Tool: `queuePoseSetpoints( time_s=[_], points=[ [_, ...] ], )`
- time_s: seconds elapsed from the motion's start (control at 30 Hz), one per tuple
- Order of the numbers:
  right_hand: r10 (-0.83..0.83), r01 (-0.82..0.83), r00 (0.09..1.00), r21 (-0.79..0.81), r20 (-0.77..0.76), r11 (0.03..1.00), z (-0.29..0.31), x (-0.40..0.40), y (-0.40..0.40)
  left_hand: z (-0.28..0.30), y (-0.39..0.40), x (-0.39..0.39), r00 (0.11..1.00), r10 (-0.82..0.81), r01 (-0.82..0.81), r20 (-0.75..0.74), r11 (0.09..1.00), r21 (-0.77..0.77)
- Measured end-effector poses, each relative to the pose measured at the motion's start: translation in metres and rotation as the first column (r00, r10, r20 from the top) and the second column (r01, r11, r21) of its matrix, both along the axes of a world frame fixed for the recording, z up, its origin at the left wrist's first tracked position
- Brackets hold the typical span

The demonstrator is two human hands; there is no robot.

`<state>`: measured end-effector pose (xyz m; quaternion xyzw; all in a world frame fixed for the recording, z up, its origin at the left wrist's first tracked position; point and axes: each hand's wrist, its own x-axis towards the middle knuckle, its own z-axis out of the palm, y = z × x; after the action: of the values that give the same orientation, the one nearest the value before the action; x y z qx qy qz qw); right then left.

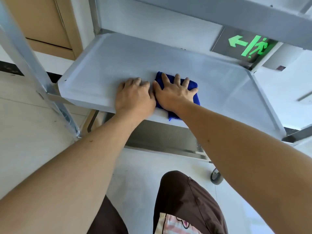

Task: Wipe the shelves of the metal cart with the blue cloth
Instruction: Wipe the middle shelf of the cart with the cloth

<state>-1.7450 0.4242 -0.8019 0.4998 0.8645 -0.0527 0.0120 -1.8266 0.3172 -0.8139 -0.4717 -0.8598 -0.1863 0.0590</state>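
Note:
The middle shelf of the metal cart fills the centre of the head view, a shallow steel tray with raised rims. A folded blue cloth lies near its front edge. My right hand presses flat on the cloth with spread, straight fingers. My left hand rests on the bare shelf right beside it, touching the right hand, its fingers bent down onto the metal and holding nothing. A corner of the cloth hangs over the front rim.
An upper shelf overhangs at the top. A cart post runs down the left. A lower shelf edge and a caster wheel show below. A green exit sign glows behind, and my knees are at the bottom.

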Motion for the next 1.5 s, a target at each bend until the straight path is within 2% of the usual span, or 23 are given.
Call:
queuePoseSetpoints(
  time_s=[0.4, 0.73, 0.97, 1.5],
  points=[
    [-0.08, 0.08, 0.997, 0.015, 0.009, 0.997, 0.006, -0.081, 0.104, -0.007, 0.002, -0.005, 0.998, 0.002, -0.002, -0.056, 1.0, 0.012],
    [-0.085, 0.085, 0.996, 0.038, -0.018, 0.996, 0.012, -0.107, 0.159, -0.012, 0.003, -0.004, 0.997, 0.033, -0.027, -0.07, 0.996, 0.08],
    [-0.018, 0.019, 1.0, 0.019, -0.018, 1.0, 0.011, -0.09, 0.144, -0.009, 0.003, -0.002, 0.997, 0.029, -0.023, -0.078, 0.997, 0.075],
    [0.159, -0.159, 0.987, -0.004, -0.019, 0.987, -0.006, 0.0, 0.027, -0.001, 0.001, 0.001, 0.999, 0.037, -0.038, 0.02, 0.997, 0.06]
  ],
)
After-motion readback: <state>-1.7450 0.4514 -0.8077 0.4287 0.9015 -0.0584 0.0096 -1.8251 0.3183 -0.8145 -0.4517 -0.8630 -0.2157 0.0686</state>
